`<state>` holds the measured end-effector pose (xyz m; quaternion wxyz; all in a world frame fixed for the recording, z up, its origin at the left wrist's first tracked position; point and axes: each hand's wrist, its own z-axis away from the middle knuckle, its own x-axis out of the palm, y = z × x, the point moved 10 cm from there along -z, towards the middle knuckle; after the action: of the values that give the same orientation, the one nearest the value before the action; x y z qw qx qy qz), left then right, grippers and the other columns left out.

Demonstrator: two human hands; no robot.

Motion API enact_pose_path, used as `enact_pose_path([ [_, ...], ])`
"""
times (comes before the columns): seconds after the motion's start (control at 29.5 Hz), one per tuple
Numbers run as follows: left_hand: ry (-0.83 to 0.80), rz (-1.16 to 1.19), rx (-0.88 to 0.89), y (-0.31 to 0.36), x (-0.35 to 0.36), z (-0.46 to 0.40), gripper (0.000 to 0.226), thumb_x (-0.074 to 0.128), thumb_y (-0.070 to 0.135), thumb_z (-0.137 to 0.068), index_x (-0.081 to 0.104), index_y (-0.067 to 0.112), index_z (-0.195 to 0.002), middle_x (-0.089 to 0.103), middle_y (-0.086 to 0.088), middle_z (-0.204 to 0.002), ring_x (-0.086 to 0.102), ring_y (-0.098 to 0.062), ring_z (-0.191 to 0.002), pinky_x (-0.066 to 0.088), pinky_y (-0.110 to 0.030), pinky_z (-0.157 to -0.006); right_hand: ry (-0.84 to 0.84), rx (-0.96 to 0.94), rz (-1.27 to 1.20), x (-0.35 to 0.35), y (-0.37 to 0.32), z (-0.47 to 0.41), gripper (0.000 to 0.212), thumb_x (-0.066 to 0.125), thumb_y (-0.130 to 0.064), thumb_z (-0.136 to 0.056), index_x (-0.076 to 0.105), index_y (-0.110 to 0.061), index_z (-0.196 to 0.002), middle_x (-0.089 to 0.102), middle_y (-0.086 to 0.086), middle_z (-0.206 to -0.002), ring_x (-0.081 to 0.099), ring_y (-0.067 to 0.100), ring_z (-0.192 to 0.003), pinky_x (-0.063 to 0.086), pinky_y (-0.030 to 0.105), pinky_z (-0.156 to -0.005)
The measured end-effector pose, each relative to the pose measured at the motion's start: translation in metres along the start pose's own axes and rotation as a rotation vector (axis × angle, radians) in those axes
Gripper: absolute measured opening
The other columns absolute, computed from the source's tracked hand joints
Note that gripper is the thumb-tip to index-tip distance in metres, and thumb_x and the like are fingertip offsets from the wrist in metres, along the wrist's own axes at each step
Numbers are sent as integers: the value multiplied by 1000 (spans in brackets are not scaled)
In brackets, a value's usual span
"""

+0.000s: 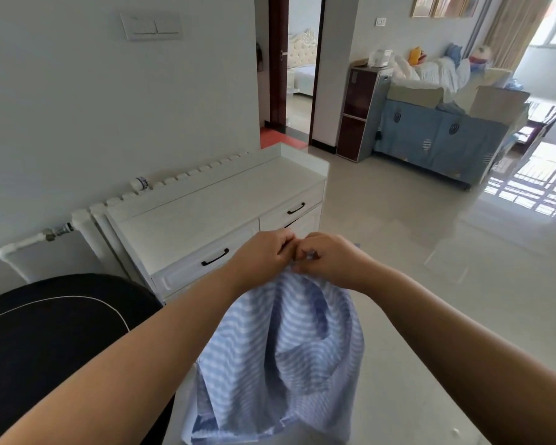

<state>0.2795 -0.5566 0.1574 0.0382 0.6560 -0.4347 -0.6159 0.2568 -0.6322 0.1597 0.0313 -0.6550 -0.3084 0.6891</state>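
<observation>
Hands: two, the left hand (264, 252) and the right hand (326, 256).
Cloths: one blue-and-white striped cloth (289, 348).
Cabinets: one white wooden drawer cabinet (225, 200), one dark red narrow cabinet (357, 114), one blue fabric-fronted cupboard (430, 139).
Drawer handles: three black curved metal handles (215, 256), the third only partly visible above the hands.
Radiators: one white ribbed radiator (84, 220).
Switch plates: two white wall switch plates (151, 25), one large, one small.

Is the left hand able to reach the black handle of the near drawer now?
Probably not yet. The left hand pinches the striped cloth together with the right hand. Nothing blocks the way to the handle, but it must release first.
</observation>
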Motion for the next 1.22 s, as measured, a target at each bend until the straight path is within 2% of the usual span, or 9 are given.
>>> enact_pose_path([
  [0.24, 32, 31, -138, -30, -19, 14, 30, 45, 47, -95, 49, 18, -101, 56, 9, -78, 52, -5, -67, 43, -27, -64, 189, 36, 51, -5, 1, 0, 18, 60, -30, -89, 68, -15, -83, 55, -5, -87, 50, 10, -73, 37, 23, -67],
  [0.37, 45, -28, -227, -84, -20, 36, 29, 50, 58, -89, 48, 29, -82, 56, 10, -69, 50, -5, -60, 42, -28, -61, 342, 89, -109, -28, 13, 2, 20, 63, -23, -88, 61, -26, -68, 54, -11, -81, 53, 9, -73, 40, 22, -67],
  [0.44, -44, -59, -227, -99, -7, 45, 27, 49, 54, -91, 51, 29, -79, 56, 11, -69, 48, -3, -59, 41, -26, -61, 413, 107, -129, -38, 21, 1, 17, 63, -21, -88, 66, -18, -72, 57, -9, -84, 56, 10, -75, 44, 26, -72],
  [0.58, -267, -180, -202, -114, 25, 55, 21, 52, 31, -94, 66, 16, -100, 63, -1, -94, 55, -16, -81, 46, -33, -77, 518, 83, -153, -51, 23, 1, 16, 66, -18, -87, 69, -9, -75, 60, 0, -85, 58, 16, -76, 46, 28, -72],
  [0.71, -214, -144, -267, -127, 38, 59, 29, 45, 31, -97, 59, 7, -90, 63, -7, -83, 56, -24, -77, 45, -37, -73, 543, 50, -170, -53, 16, 0, 16, 67, -18, -86, 66, -11, -72, 58, -4, -82, 56, 10, -74, 43, 18, -68],
  [0.88, 216, 161, -227, -101, -33, 54, 43, 55, 39, -88, 39, 9, -63, 35, 2, -56, 32, -7, -50, 29, -24, -51, 640, 235, -154, -79, 55, 6, 19, 65, -23, -87, 65, -9, -73, 60, -4, -81, 53, 13, -74, 38, 24, -67],
  [0.98, -47, 149, -164, -70, -31, 46, 51, 67, 42, -85, 44, 3, -62, 33, -1, -56, 31, -7, -49, 27, -21, -51, 686, 323, -144, -87, 84, 8, 22, 65, -24, -87, 68, -6, -75, 61, 0, -82, 56, 19, -78, 37, 27, -70],
  [1.08, -291, -107, -196, -83, -4, 55, 44, 66, 52, -81, 58, 10, -74, 53, -4, -63, 47, -12, -56, 35, -25, -56, 727, 365, -159, -87, 96, 9, 23, 63, -23, -88, 69, -4, -77, 61, 2, -84, 53, 17, -77, 33, 24, -69],
  [1.22, -35, -140, -182, -112, -12, 66, 35, 62, 50, -86, 48, 26, -65, 50, 5, -66, 48, -8, -63, 35, -26, -58, 827, 408, -203, -101, 112, 19, 23, 62, -23, -89, 67, -11, -70, 65, 6, -86, 54, 20, -80, 33, 25, -70],
])
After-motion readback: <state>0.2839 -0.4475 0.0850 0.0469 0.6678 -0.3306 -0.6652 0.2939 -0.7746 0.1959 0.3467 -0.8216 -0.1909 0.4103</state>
